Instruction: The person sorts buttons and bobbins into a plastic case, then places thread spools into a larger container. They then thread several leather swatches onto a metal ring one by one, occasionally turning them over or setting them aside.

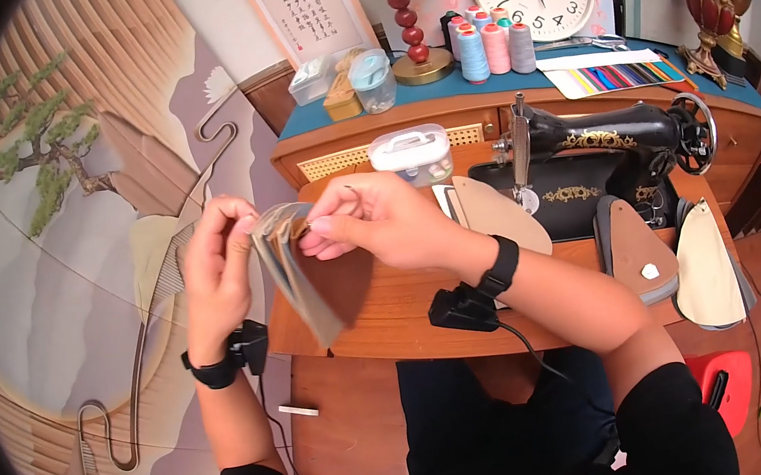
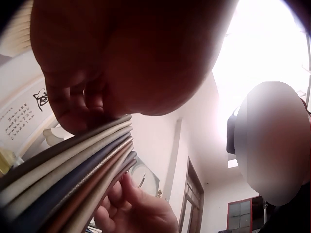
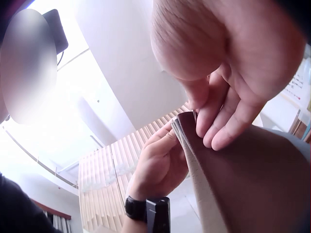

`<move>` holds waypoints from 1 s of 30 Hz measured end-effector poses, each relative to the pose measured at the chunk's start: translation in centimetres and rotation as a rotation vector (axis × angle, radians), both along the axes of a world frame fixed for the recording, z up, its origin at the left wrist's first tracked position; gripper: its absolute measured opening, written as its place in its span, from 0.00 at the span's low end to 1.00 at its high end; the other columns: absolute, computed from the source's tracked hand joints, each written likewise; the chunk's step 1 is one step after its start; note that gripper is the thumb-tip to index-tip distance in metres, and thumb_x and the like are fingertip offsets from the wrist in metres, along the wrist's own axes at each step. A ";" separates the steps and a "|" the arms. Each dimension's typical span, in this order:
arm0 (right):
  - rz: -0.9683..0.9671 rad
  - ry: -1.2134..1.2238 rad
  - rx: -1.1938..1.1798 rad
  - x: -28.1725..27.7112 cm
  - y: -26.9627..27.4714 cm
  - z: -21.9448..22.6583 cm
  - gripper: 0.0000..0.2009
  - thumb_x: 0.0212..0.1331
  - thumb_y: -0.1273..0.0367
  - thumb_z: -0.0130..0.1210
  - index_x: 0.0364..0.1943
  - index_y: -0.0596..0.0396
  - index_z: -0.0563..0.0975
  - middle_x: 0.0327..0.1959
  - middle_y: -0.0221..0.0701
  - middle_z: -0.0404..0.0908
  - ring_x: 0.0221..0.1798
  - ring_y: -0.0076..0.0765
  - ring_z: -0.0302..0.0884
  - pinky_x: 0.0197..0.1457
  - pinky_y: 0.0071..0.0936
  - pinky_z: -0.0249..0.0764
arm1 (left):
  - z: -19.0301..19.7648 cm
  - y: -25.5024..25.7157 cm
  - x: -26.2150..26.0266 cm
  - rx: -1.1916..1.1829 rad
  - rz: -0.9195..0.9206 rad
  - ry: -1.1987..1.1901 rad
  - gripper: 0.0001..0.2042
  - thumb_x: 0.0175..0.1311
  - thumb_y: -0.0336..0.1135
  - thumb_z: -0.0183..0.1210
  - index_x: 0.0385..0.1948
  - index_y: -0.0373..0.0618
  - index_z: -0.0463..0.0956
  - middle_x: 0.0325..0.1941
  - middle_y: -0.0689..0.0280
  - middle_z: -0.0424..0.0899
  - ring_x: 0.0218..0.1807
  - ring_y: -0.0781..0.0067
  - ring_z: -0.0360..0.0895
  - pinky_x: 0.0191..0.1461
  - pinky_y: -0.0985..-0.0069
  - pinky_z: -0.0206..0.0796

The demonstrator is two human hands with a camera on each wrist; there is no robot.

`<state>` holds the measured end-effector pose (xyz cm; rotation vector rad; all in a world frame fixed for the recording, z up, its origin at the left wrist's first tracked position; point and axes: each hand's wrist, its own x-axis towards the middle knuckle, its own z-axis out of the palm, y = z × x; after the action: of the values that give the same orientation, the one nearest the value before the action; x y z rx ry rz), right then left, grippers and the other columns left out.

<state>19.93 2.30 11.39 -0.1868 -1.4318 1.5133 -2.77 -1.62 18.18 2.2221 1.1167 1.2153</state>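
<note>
Left of centre in the head view, the left hand (image 1: 217,273) and right hand (image 1: 393,221) pinch layered sheets (image 1: 297,292) between thumb and fingers

The head view looked forward and down over the table (image 1: 392,322). Both wrist views faced upward from close by, sharing the fingers (image 3: 233,121) and stacked sheets (image 2: 73,170), lower left and lower right respectively.

A wooden worktop (image 1: 386,318) is supporting a black sewing machine (image 1: 607,135). A clear lidded box (image 1: 411,155) is standing near the back; beige panels (image 1: 497,212) are lying left of the machine; a brown-topped stack (image 1: 633,243) and a cream-topped stack (image 1: 709,262) are resting in front.
</note>
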 end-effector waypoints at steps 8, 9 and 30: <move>-0.226 -0.618 -0.025 3.6 3.5 -5.5 0.06 0.68 0.72 0.59 0.35 0.60 0.81 0.29 0.33 0.86 0.31 0.23 0.83 0.33 0.20 0.78 | -6.6 3.8 2.9 0.029 -0.082 0.353 0.04 0.71 0.27 0.54 0.38 0.37 0.74 0.30 0.56 0.77 0.34 0.64 0.75 0.44 0.69 0.69; -0.301 -0.721 -0.073 4.4 4.0 -6.8 0.06 0.67 0.72 0.60 0.33 0.60 0.81 0.28 0.32 0.86 0.29 0.22 0.82 0.31 0.19 0.76 | -8.4 4.5 3.7 -0.011 -0.128 0.379 0.04 0.72 0.28 0.54 0.37 0.37 0.73 0.29 0.58 0.76 0.33 0.68 0.75 0.41 0.70 0.70; -0.728 -1.159 0.248 7.9 3.4 -9.7 0.07 0.56 0.70 0.60 0.29 0.61 0.83 0.29 0.51 0.84 0.39 0.61 0.83 0.46 0.46 0.80 | -11.8 14.6 7.3 -0.821 -0.613 0.439 0.10 0.75 0.36 0.57 0.38 0.38 0.81 0.34 0.72 0.83 0.36 0.83 0.76 0.41 0.81 0.70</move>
<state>27.81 5.74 1.73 -1.4294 -2.0515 0.5436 4.51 12.94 6.37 1.9337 0.7558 -0.0163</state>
